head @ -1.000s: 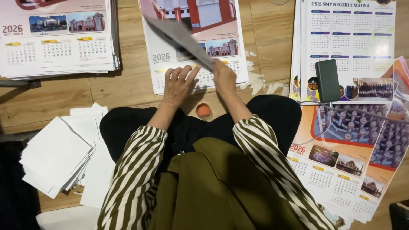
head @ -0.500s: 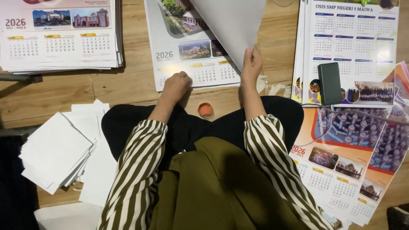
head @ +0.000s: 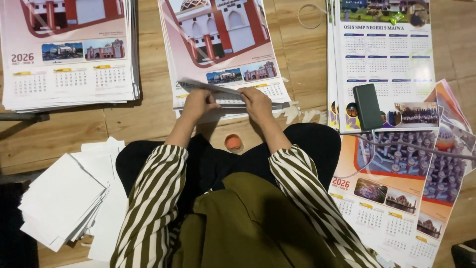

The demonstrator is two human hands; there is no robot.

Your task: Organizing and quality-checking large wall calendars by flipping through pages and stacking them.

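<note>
A stack of calendar sheets (head: 223, 44) with a red and white building picture lies on the wooden floor in front of me. My left hand (head: 197, 103) pinches the near edge of the sheets and lifts a thin grey edge slightly. Close beside it, my right hand (head: 257, 101) grips the same near edge. Both striped sleeves reach forward over my dark lap.
Another calendar stack (head: 69, 54) lies at far left, and more calendars (head: 382, 49) spread down the right side. A dark flat device (head: 368, 106) with a cable rests on those. White paper sheets (head: 64, 198) are piled at lower left. A small orange round lid (head: 233, 143) sits by my knees.
The sheet that my right hand held up has gone out of view, and a new picture page shows on top. Both hands have come down together to the stack's near edge.
</note>
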